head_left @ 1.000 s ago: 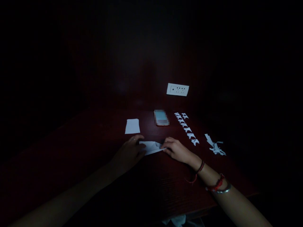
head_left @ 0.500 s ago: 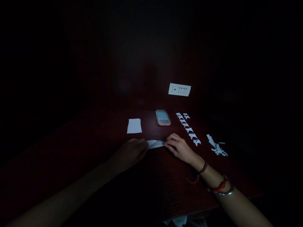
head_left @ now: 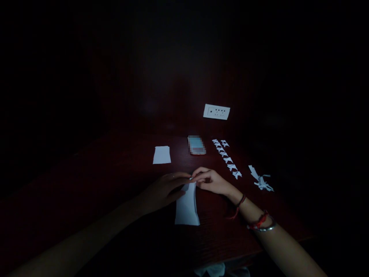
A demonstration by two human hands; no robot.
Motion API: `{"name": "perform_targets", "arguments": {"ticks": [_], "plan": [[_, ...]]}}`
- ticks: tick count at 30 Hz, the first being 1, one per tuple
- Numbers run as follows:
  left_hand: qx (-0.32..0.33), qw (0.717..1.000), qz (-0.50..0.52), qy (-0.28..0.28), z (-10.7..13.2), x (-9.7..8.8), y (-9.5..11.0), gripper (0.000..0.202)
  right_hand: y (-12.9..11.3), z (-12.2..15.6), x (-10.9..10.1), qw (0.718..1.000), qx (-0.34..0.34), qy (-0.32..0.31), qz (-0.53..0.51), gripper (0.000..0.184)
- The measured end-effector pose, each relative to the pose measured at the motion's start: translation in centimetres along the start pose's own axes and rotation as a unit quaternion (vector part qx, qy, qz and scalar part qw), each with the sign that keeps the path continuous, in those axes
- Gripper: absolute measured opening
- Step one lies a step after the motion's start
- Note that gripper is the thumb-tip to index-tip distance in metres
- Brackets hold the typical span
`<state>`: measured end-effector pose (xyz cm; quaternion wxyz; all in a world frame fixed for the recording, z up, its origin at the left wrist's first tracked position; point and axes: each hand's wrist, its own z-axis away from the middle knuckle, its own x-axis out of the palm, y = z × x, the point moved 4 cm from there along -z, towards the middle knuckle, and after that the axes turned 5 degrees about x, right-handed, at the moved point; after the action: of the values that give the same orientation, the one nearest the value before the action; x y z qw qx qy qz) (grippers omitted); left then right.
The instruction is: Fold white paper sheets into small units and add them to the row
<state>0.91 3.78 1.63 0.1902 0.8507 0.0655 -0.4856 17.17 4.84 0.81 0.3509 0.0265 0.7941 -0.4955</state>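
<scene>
A white paper sheet (head_left: 187, 207) lies lengthwise on the dark red table (head_left: 115, 181), running from my fingertips toward me. My left hand (head_left: 164, 188) rests on its far left corner, fingers stretched forward with a ring on one. My right hand (head_left: 209, 180) pinches the sheet's far edge with curled fingers; red thread bands and a metal bangle circle that wrist. Both hands' fingertips meet at the top of the sheet.
A small white paper square (head_left: 162, 155) lies farther back, a phone (head_left: 196, 145) to its right. A row of several small folded paper pieces (head_left: 227, 158) runs diagonally right of the phone, with paper scraps (head_left: 261, 179) beyond. A white wall socket (head_left: 216, 112) sits behind. The room is very dark.
The paper, earlier a narrow folded strip held crosswise between my hands, now lies flat as a longer sheet pointing toward me. Both hands have come together at its far end.
</scene>
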Motion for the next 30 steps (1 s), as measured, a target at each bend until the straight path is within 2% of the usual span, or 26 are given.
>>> {"name": "perform_targets", "arguments": {"ticks": [2, 5, 9, 13, 17, 22, 25, 30], "plan": [[0.012, 0.999, -0.016, -0.046, 0.3, 0.9, 0.0, 0.031, 0.4, -0.2, 0.4, 0.999, 0.023, -0.01, -0.02, 0.019], [0.016, 0.995, -0.044, -0.091, 0.7, 1.7, -0.1, 0.031, 1.6, -0.5, 0.3, 0.996, 0.081, 0.032, -0.005, 0.018], [0.016, 0.992, -0.079, -0.094, 0.8, 2.1, 0.0, 0.029, 3.2, -0.6, -0.2, 0.98, 0.185, 0.071, 0.026, 0.021], [0.014, 0.991, -0.106, -0.082, 0.6, 2.2, 0.1, 0.029, 3.5, -0.9, -0.3, 0.965, 0.245, 0.064, 0.063, 0.029], [0.014, 0.991, -0.107, -0.078, 0.4, 2.3, 0.1, 0.037, 3.6, -1.4, 0.0, 0.963, 0.257, 0.036, 0.072, 0.029], [-0.004, 0.993, -0.099, -0.059, 0.4, 2.2, -0.2, 0.04, 4.1, -1.6, 0.1, 0.962, 0.263, 0.037, 0.065, 0.024], [-0.029, 0.993, -0.095, -0.06, 0.4, 2.2, -0.4, 0.043, 3.8, -1.4, 0.2, 0.966, 0.253, 0.026, 0.033, 0.026], [-0.029, 0.992, -0.104, -0.064, 0.5, 2.4, -0.4, 0.043, 3.1, -1.2, 0.4, 0.973, 0.23, 0.002, -0.019, 0.027]]}}
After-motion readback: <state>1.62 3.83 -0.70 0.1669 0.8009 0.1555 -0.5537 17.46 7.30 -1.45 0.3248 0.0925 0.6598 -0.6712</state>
